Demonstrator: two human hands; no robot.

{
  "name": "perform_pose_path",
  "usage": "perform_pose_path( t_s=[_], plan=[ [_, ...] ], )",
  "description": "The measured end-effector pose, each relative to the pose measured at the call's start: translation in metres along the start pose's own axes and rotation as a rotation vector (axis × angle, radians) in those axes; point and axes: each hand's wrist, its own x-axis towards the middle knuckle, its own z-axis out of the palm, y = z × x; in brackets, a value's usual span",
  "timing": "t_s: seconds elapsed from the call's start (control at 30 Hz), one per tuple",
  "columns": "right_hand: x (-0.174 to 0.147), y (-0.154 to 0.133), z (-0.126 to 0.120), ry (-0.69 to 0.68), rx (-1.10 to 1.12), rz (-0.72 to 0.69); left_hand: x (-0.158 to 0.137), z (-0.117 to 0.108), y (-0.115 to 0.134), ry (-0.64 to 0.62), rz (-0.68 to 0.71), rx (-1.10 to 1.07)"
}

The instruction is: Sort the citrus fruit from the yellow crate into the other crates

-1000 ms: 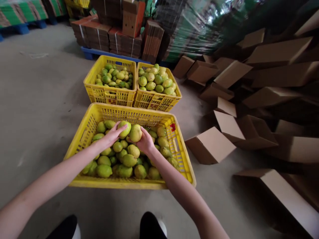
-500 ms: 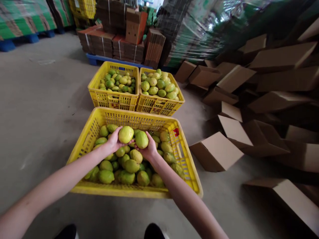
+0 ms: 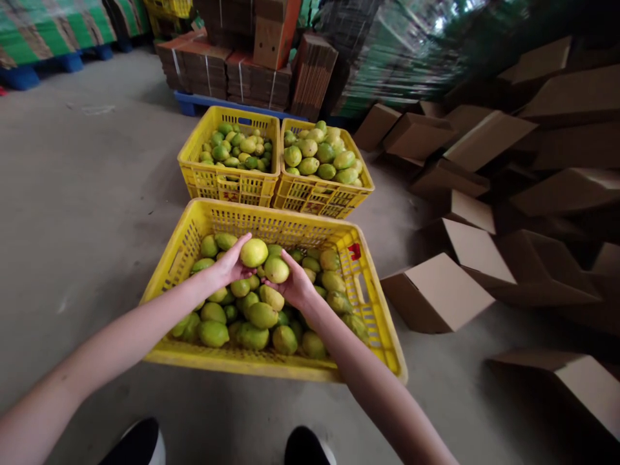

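My left hand (image 3: 234, 263) is closed round a yellow lemon (image 3: 254, 252), its thumb along the top side. Close beside it, my right hand (image 3: 296, 281) grips a greener lemon (image 3: 276, 269), with the thumb on the upper right. Both hands are above the large yellow crate (image 3: 276, 369), over its middle. Green and yellow lemons (image 3: 263, 315) cover the crate's floor below them. The fingers under each held fruit are partly hidden.
Two smaller yellow crates of lemons, a left one (image 3: 228, 179) and a right one (image 3: 323, 192), stand just beyond. Open cardboard boxes (image 3: 438, 292) lie piled on the right. Flattened cartons (image 3: 259, 84) are stacked on a blue pallet (image 3: 186, 103) behind. My shoes show at the bottom.
The view has shifted, so the crates sit slightly farther right and higher. The lemon in my right hand has turned, showing a yellower side. Both hands keep their hold.
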Motion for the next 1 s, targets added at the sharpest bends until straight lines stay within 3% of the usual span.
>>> perform_pose_path(
  t_s=[0.07,0.17,0.27,0.4,0.47,0.53,0.63,0.73,0.83,0.9,1.0],
  plan=[
    [-0.002,0.001,0.001,0.053,-0.178,-0.201,-0.003,0.0,-0.001,0.003,0.183,0.067],
    [-0.004,0.0,-0.001,0.202,-0.409,-0.554,-0.007,0.0,-0.002,0.045,0.613,0.344],
    [-0.003,-0.005,-0.008,0.21,-0.61,-0.77,-0.007,-0.003,-0.005,0.051,0.955,0.649],
    [-0.002,-0.008,-0.015,0.264,-0.846,-0.979,-0.006,-0.007,-0.01,0.043,1.238,0.813],
    [-0.003,-0.008,-0.015,0.309,-0.91,-1.058,-0.007,-0.007,-0.011,0.054,1.31,0.829],
    [-0.005,-0.008,-0.013,0.295,-0.881,-1.08,-0.008,-0.007,-0.01,0.068,1.297,0.806],
    [-0.006,-0.01,-0.01,0.195,-0.632,-0.979,-0.009,-0.009,-0.006,0.02,1.126,0.642],
    [-0.006,-0.014,-0.008,0.065,-0.299,-0.719,-0.009,-0.011,0.004,-0.171,0.802,0.359],
    [-0.008,-0.016,-0.005,-0.043,-0.126,-0.45,-0.011,-0.01,0.013,-0.316,0.516,0.15],
    [-0.009,-0.014,-0.002,-0.06,-0.079,-0.376,-0.013,-0.004,0.014,-0.318,0.419,0.045],
    [-0.011,-0.008,0.004,-0.017,-0.035,-0.386,-0.015,0.006,0.006,-0.232,0.324,-0.086]
  ],
)
